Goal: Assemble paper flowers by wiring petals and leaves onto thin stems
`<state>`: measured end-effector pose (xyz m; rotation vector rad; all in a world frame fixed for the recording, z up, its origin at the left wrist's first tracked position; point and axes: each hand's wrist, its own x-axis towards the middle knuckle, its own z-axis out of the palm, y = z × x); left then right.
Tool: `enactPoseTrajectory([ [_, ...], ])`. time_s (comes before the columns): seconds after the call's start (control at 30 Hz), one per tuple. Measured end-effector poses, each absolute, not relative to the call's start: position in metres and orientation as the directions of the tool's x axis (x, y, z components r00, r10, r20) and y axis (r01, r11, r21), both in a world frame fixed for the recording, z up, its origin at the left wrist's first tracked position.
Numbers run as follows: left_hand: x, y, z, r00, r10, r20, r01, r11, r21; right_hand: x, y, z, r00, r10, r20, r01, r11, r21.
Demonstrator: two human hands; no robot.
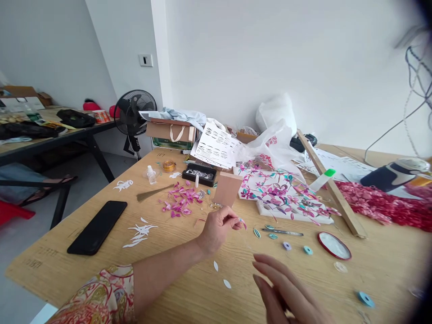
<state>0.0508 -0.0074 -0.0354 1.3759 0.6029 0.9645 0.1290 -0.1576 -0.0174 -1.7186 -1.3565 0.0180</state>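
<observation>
My left hand (pixel 216 228) is closed in a pinch above the middle of the table, holding a small pink-and-blue petal piece (pixel 243 223) at the fingertips. My right hand (pixel 288 292) is at the lower edge, fingers stretched out and slightly apart; nothing shows in it. A faint thread-like line runs between the hands. Two white leaf-shaped pieces (pixel 227 284) lie below my left hand. Beyond it are green-edged leaf pieces (pixel 257 233), a pen-like tool (pixel 282 231), and thread spools (pixel 307 250). A loose pile of pink petals (pixel 182 198) lies to the left.
A black phone (pixel 97 227) and white paper strips (pixel 140 234) lie left. Behind stand a black tray (pixel 199 174), a wooden block (pixel 227 189), and finished flower sprays (pixel 280 193) on white foam. At right are a wooden bar (pixel 330 184), a red-rimmed dish (pixel 334 245), and a tumbler (pixel 393 174).
</observation>
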Motion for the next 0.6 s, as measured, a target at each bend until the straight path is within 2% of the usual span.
enactPoseTrajectory([
  [0.07, 0.049, -0.012, -0.031, 0.504, 0.832, 0.230, -0.205, -0.142, 0.968, 0.125, -0.140, -0.016, 0.467, 0.812, 0.351, 0.569, 0.028, -0.822],
  [0.13, 0.046, -0.015, -0.027, 0.489, 0.826, 0.281, -0.197, -0.209, 0.958, 0.124, -0.121, -0.019, 0.516, 0.833, 0.201, 0.321, 0.030, -0.947],
  [0.2, 0.045, -0.015, -0.024, 0.463, 0.828, 0.317, -0.204, -0.249, 0.947, 0.123, -0.106, -0.026, 0.552, 0.823, 0.133, 0.133, 0.070, -0.989],
  [0.23, 0.044, -0.015, -0.024, 0.449, 0.831, 0.328, -0.214, -0.256, 0.943, 0.123, -0.101, -0.029, 0.570, 0.811, 0.129, 0.090, 0.095, -0.991],
  [0.33, 0.043, -0.012, -0.025, 0.424, 0.846, 0.323, -0.231, -0.244, 0.942, 0.122, -0.095, -0.035, 0.596, 0.790, 0.140, 0.091, 0.106, -0.990],
  [0.5, 0.042, -0.012, -0.025, 0.422, 0.856, 0.298, -0.218, -0.224, 0.950, 0.119, -0.087, -0.040, 0.582, 0.811, 0.058, 0.014, 0.061, -0.998],
  [0.6, 0.042, -0.014, -0.025, 0.446, 0.845, 0.296, -0.230, -0.211, 0.950, 0.120, -0.085, -0.042, 0.587, 0.801, 0.118, 0.101, 0.072, -0.992],
])
